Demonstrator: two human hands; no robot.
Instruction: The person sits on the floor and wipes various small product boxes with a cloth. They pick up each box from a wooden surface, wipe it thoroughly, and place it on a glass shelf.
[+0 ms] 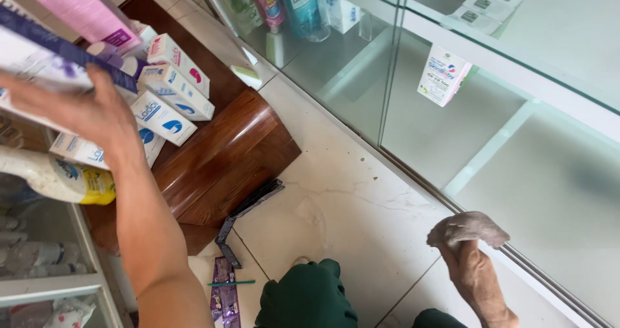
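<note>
My left hand (pixel 84 111) reaches up at the left and presses on a stack of flat boxes (pixel 45 56), white, purple and pink, holding them from the side. Just beyond it, several small white and blue boxes (pixel 169 92) lie piled on a brown wooden stool (pixel 223 157). My right hand (pixel 475 270) is low at the right, closed around a crumpled grey cloth (pixel 468 228), next to the metal bottom rail of a glass cabinet (pixel 491 134).
A white and yellow bottle (pixel 58 179) lies on a glass shelf at the left. Bottles and boxes stand inside the glass cabinet, top centre. Purple sachets (pixel 225 296) and a black strip (pixel 248 215) lie on the tiled floor. My green trouser knee (pixel 310 299) is at the bottom.
</note>
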